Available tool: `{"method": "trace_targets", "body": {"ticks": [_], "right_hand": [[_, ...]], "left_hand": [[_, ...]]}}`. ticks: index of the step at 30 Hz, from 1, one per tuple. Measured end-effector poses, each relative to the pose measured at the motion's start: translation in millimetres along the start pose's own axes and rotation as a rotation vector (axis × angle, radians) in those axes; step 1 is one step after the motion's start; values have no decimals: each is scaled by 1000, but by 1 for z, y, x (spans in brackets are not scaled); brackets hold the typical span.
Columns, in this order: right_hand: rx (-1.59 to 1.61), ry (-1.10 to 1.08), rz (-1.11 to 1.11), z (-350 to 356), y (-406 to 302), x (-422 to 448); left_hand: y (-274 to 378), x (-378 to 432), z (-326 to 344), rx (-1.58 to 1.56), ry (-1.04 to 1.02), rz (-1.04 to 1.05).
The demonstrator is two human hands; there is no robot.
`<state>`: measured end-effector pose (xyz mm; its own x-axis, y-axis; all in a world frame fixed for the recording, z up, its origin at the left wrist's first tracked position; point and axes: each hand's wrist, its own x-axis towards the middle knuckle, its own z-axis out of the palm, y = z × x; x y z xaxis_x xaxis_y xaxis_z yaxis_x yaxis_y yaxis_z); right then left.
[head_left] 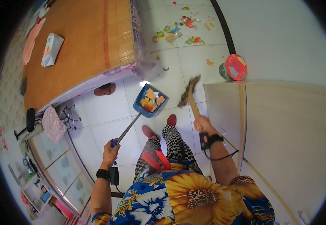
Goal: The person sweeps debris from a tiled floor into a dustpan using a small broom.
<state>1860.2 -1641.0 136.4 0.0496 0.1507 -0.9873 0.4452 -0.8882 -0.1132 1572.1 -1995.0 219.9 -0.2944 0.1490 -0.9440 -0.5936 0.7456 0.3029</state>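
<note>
My left hand (111, 152) grips the upper end of a long-handled blue dustpan (136, 106), whose pan rests on the tiled floor ahead of my feet. Orange and yellow paper scraps (151, 100) lie inside the pan. In my right hand (203, 125) is the handle of a hand broom (190, 91), held to the right of the dustpan. Its dark bristles look blurred, and I cannot tell whether they touch the floor. Farther ahead, scattered colourful wrappers and scraps (174, 32) lie on the tiles, with a small orange scrap (209, 62) nearer the cabinet.
A bed with a woven mat (84, 42) stands at the left, with a brown slipper (104, 89) by its base. A wheeled chair base (69, 115) is below it. On the right are a pale cabinet (222, 98) and a red-lidded tub (236, 67).
</note>
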Motion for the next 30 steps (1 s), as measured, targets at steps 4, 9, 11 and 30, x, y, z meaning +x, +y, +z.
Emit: {"method": "trace_targets", "body": {"ticks": [4,9,11,30], "right_hand": [[-169,-16,-144,19,-54,-7],[-621,67,-342,23,-69,-50],[-695,42,-327,19,-74,-63],[-798,190,-342,75,-116,-67]], "left_hand": [[-11,-13,-3,-51,39,-28],[-31,-24,-15,-91,84,-14],[-35,-26,-17,-109,103,-22],[-86,0,-95,-119,83,62]]}}
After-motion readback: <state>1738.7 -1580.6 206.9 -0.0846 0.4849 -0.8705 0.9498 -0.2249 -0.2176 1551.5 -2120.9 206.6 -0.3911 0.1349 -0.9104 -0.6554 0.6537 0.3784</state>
